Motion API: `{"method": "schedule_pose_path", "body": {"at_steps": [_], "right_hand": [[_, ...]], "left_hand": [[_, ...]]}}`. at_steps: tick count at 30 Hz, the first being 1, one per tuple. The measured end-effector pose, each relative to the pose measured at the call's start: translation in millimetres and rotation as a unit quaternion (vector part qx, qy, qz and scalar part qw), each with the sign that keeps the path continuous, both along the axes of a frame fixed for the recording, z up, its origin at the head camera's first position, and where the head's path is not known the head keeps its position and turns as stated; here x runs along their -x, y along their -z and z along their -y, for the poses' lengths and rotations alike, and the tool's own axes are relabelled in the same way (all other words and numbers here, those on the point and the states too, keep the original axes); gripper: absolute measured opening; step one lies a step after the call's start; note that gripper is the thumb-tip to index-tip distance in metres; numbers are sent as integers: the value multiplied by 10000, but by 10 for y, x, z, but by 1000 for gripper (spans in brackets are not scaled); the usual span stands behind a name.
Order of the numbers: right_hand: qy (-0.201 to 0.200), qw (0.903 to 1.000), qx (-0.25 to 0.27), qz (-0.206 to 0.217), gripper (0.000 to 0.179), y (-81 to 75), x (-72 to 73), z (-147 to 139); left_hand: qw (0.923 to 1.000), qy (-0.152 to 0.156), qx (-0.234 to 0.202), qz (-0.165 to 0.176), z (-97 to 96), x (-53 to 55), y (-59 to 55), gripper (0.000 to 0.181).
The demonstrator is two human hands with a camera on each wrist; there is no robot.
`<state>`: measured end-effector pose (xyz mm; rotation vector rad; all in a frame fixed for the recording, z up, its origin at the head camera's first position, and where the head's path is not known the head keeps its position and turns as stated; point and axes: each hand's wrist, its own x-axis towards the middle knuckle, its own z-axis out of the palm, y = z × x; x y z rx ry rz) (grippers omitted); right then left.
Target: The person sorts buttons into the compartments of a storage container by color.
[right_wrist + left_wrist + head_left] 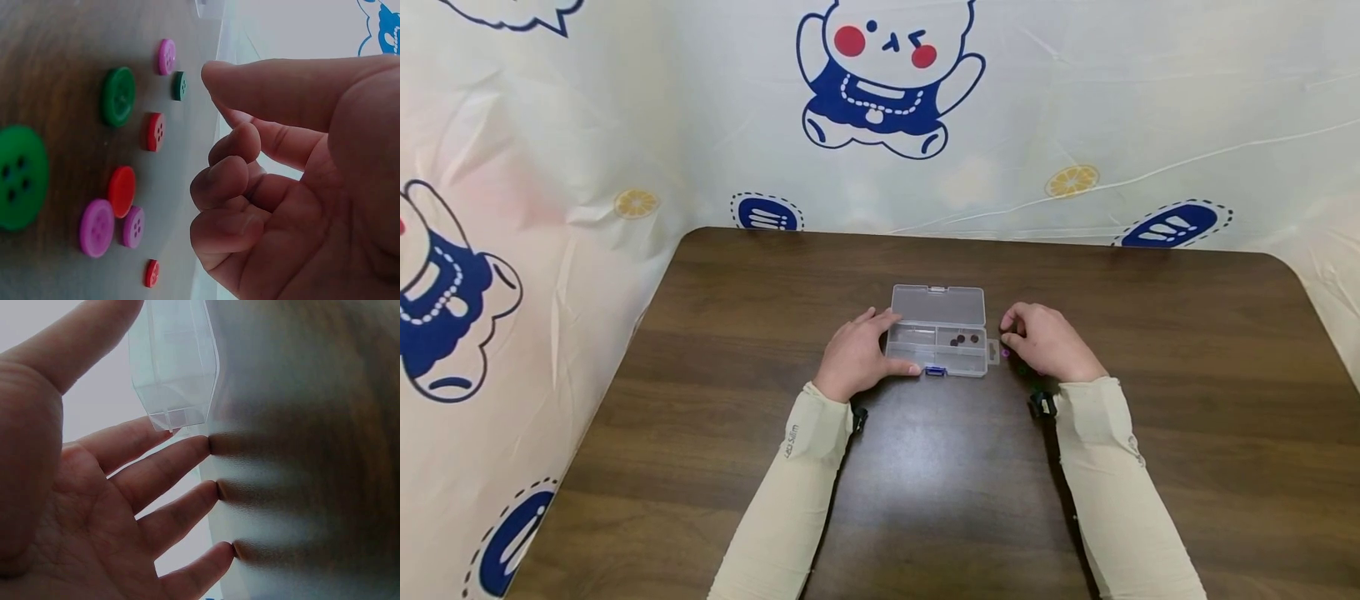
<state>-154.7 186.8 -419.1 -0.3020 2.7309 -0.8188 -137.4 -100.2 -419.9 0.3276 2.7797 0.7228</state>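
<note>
A clear plastic compartment box (961,362) lies with its lid (938,306) raised at the back. Several dark buttons (974,338) sit in its back right compartment. My left hand (856,354) rests at the box's left end, thumb along the front edge. The left wrist view shows its fingers straight and spread, fingertips on the table. Right of the box is my right hand (1047,340), thumb and index tips close together, other fingers curled. Whether anything is between those tips is hidden. Beside it lie green buttons (118,97), purple buttons (97,228) and red buttons (122,191).
The brown wooden table (925,517) extends around the box on all sides. A printed cloth (700,108) with cartoon figures hangs behind the table and along its left. A hanging tab (994,352) juts from the box's right end toward the loose buttons.
</note>
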Motion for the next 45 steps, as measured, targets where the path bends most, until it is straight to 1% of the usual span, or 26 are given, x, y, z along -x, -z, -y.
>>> {"method": "schedule_pose_path", "body": {"at_steps": [18,34,45], "right_hand": [[-38,9997,-150,195,13,24,6,4],[-13,9997,-113,232,13,51,7,-8],[-11,9996,-123,245,9,52,7,-14]], "left_hand": [[10000,-4,-9,22,4,4,-1,89],[10000,3,-3,15,8,8,10,89],[10000,9,21,18,7,9,6,89]]}}
